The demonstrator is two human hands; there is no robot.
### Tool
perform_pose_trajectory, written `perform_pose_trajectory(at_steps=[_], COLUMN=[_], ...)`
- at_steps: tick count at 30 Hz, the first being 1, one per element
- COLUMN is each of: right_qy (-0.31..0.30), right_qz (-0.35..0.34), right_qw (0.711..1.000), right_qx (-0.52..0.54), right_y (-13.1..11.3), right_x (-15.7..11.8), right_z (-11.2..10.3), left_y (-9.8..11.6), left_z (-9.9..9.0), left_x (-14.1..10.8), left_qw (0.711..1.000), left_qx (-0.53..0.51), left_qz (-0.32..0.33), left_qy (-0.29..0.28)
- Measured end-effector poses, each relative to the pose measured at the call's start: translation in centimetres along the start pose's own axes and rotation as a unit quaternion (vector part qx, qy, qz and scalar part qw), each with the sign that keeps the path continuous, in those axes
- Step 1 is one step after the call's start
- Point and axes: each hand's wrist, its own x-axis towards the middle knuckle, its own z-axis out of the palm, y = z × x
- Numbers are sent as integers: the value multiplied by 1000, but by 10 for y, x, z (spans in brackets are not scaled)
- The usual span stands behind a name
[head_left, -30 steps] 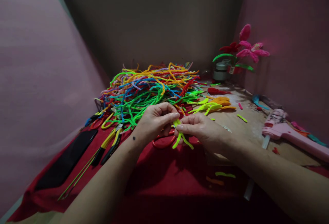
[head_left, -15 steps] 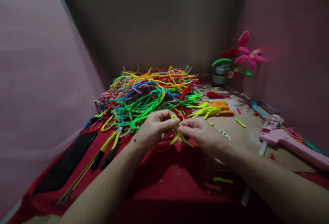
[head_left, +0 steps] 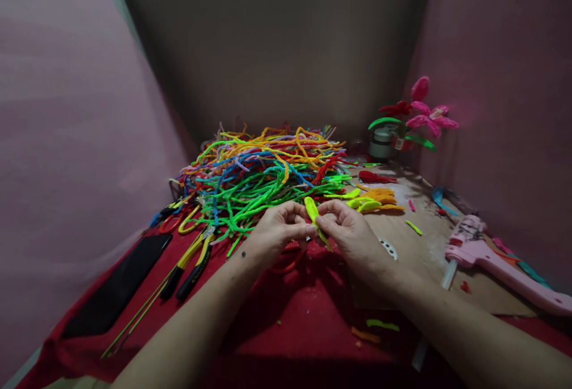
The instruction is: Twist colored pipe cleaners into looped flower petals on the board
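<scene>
A yellow-green pipe cleaner petal (head_left: 311,209) stands between my two hands over the front of the table. My left hand (head_left: 283,228) is closed, its thumb and fingertips at the petal's left side. From the right, my right hand (head_left: 344,226) pinches the petal's lower part, where thin ends hang down. Behind my right hand lie several matching yellow-green petals (head_left: 365,204) and a bunch of orange ones (head_left: 382,196). Red scissor handles (head_left: 289,260) show partly under my left hand.
A large heap of coloured pipe cleaners (head_left: 254,180) lies behind my hands. Yellow-handled pliers (head_left: 194,264) and a black phone (head_left: 118,285) are at left. At right, a pink glue gun (head_left: 496,261) rests on cardboard (head_left: 411,252), with pink pipe cleaner flowers (head_left: 431,118) farther back.
The yellow-green piece has turned: its looped petal now stands up more fully, and its two spread ends have come together below. The view has tilted slightly upward.
</scene>
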Motion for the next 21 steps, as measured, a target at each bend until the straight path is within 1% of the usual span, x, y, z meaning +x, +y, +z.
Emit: perform_pose_trajectory(at_steps=[2,5,7,10,13,17,21], right_qy=[6,-16,-19,-8,-6,-6,-21], right_qz=[17,20,15,19,33,47,78], right_qw=[1000,998,998,998,997,995,990], right_qx=[20,51,60,65,74,87,118], right_y=[1,0,-1,-4,-5,-2,3], right_x=[0,-1,-1,-1,-1,-1,1], right_z=[0,0,0,0,0,-1,-3], left_y=[0,2,4,9,11,9,5], left_z=[-1,-3,-4,-5,-4,0,5], left_x=[0,-3,-5,-9,-10,-9,-9], left_qw=[1000,1000,999,999,1000,997,996], left_qx=[-2,-7,-16,-29,-5,35,52], left_qz=[8,18,18,11,15,37,53], left_qy=[10,23,23,9,17,55,53])
